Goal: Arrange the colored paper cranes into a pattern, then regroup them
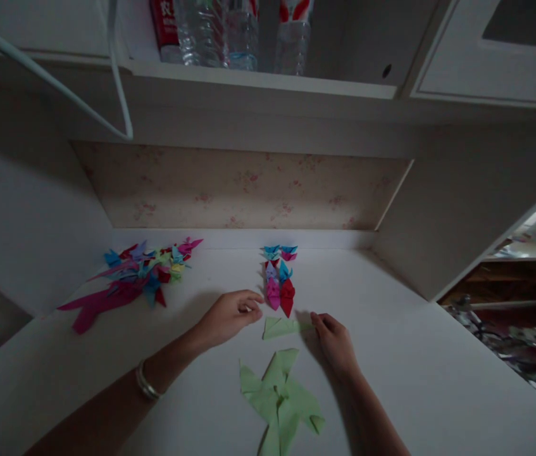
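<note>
A folded light green paper piece [278,327] lies on the white desktop, and the closed fingertips of my right hand [336,345] are at its right end. My left hand [232,315] holds nothing; its fingers are loosely curled with a gap to the thumb, just left of the small folded paper figures. Those stand in two short columns, with a pink figure [273,293] and a red figure [287,297] nearest me. Closer to me lies a larger light green pinwheel-like paper fold [277,396].
A pile of colourful folded paper figures [139,272] sits at the back left. Clear plastic bottles [292,44] stand on the shelf [262,79] above the desk. A white cable or tube [59,85] hangs at upper left. Side panels [457,209] bound the desk.
</note>
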Motion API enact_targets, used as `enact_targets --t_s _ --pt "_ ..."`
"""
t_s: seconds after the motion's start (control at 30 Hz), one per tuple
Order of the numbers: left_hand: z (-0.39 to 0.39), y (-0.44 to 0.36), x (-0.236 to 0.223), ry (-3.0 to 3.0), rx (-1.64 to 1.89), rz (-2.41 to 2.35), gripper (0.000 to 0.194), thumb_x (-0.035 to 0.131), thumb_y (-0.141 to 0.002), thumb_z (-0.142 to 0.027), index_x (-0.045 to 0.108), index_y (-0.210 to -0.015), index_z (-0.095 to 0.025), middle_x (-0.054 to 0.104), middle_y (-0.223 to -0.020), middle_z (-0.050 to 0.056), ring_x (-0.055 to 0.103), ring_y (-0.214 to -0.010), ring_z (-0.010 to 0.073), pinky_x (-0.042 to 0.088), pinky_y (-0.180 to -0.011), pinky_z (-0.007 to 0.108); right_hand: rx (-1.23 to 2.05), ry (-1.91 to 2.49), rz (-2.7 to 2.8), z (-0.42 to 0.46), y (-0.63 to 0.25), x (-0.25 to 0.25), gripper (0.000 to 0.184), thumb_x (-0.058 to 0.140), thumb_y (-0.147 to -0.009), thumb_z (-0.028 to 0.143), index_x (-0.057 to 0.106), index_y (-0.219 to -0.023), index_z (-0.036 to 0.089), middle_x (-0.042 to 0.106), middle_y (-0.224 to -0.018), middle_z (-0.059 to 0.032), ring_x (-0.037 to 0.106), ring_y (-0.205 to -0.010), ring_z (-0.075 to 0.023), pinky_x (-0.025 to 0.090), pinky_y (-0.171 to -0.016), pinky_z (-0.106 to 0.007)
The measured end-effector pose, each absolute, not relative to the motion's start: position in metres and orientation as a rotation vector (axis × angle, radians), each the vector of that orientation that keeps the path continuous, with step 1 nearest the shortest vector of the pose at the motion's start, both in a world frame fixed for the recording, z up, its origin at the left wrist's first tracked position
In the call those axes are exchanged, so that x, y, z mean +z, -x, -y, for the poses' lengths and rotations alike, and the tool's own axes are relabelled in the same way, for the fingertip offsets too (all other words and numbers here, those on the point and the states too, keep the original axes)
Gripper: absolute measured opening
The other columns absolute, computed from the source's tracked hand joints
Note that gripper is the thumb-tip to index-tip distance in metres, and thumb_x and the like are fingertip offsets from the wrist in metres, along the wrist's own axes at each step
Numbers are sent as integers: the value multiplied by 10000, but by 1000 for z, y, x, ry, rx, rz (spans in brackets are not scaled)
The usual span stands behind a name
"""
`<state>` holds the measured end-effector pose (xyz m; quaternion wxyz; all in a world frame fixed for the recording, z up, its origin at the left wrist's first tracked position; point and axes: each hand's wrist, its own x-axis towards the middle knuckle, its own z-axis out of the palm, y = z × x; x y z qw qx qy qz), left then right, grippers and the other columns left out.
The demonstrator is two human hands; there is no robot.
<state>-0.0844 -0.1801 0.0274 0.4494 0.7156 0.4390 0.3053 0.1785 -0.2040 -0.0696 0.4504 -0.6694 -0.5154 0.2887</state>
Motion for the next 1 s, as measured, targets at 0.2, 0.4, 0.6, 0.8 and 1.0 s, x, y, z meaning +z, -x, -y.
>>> enact_targets --t_s 0.2,0.4,0.6,0.8,1.0 --pt "227 140 -16 -1377 780 -1147 319 592 -763 -319 624 -1030 -147 636 -776 11 483 -563 96 376 -535 222 682 1670 1279 208 -183 -75 466 494 -809 596 641 -672 175 493 -544 24 434 -555 -142 326 -526 -248" --pt "229 187 -42 -1405 819 -1188 288 640 -768 -365 664 -987 -180 596 -828 1 507 -740 126 378 -642 223 663 1727 1213 211 -184 -77 483 507 -788 628 655 -734 172 480 -557 31 430 -567 -140 337 -535 -245" --pt "220 195 -44 -1319 790 -1164 305 663 -711 -334 704 -933 -130 621 -737 8 467 -582 103 355 -534 228 628 1811 1125 213 -180 -72 506 530 -749 659 655 -769 169 531 -591 18 460 -576 -145 354 -534 -248" --pt "216 201 -48 -1231 819 -1090 315 610 -715 -285 691 -962 -108 672 -772 37 463 -508 78 351 -499 225 635 1879 1121 215 -184 -79 534 548 -727 664 678 -895 174 654 -745 -26 547 -658 -177 393 -563 -257" --pt "218 201 -44 -1246 813 -1111 303 574 -730 -277 679 -961 -112 607 -711 -5 421 -520 74 311 -487 215 623 1917 1178 212 -180 -76 554 556 -711 671 697 -882 164 634 -644 -18 549 -608 -181 414 -546 -263"
